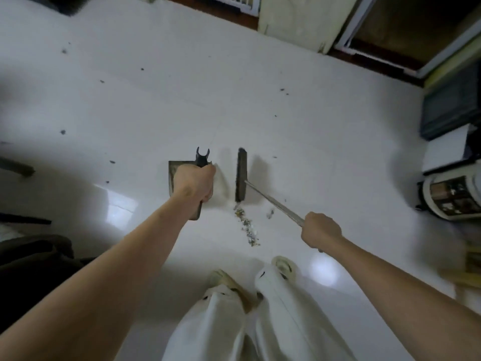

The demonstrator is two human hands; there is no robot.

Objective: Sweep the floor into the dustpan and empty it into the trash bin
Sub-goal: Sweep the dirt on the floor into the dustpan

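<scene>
The debris line (247, 225) lies on the floor (325, 142) just ahead of the feet, its long axis running away from them, between both hands. The right hand (320, 230), nearer, clamps the broom handle (273, 201). Farther left, the left hand (194, 182) grips the dustpan (171, 175); the broom head (241, 175) stands just beside it.

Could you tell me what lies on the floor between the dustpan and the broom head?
In the head view, only a bare strip of white floor with soft shadow separates the dustpan from the broom head. The line of debris lies nearer the person, below that gap.
</scene>
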